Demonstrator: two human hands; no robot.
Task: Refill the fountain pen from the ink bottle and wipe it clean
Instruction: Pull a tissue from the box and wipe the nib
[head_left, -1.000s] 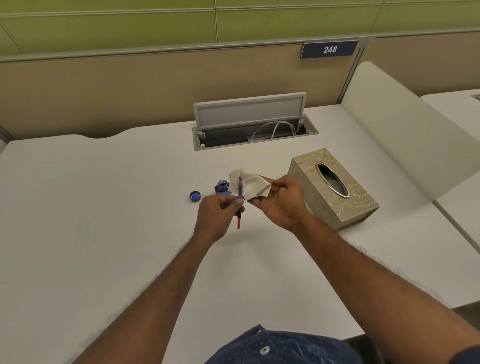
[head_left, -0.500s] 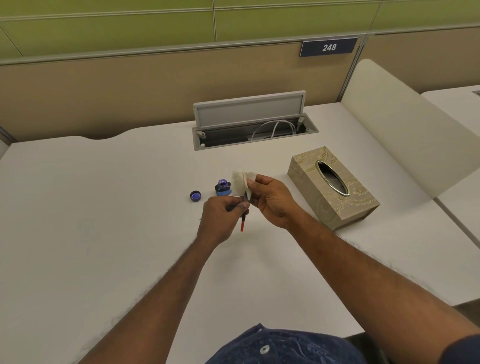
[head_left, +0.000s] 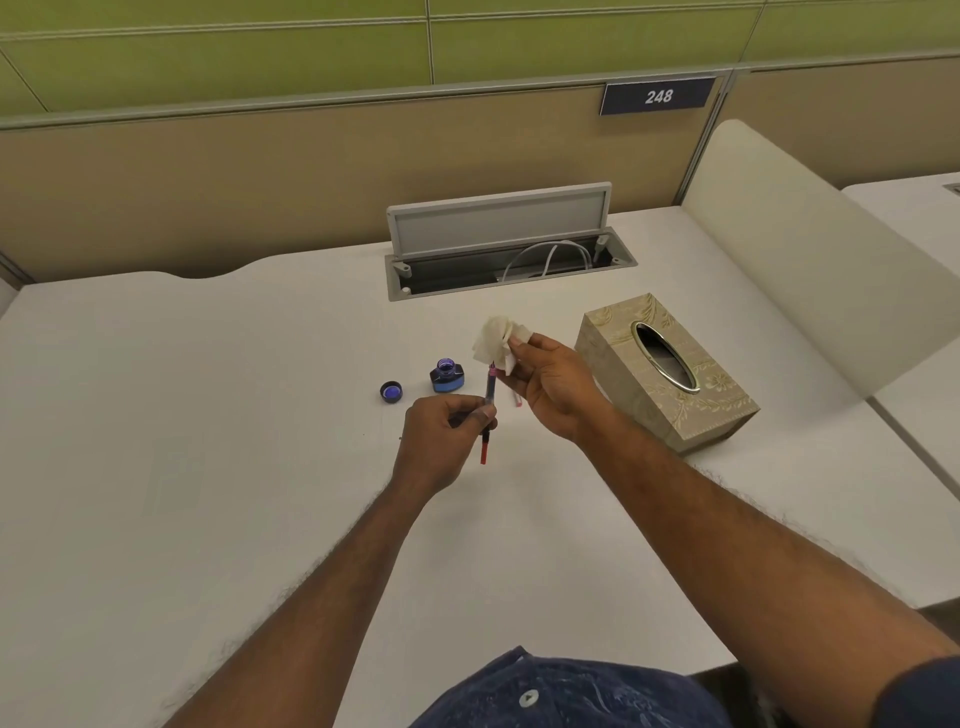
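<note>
Here, one pen (head_left: 489, 400), one tissue (head_left: 497, 344), one bottle (head_left: 447, 376)

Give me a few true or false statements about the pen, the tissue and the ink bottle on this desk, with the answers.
1. The left hand holds the fountain pen. True.
2. The ink bottle is capped. False: it stands open, its cap lying on the desk to its left.
3. The right hand holds a crumpled tissue at the pen's upper end. True.
4. The tissue box sits left of the ink bottle. False: it sits to the right.
</note>
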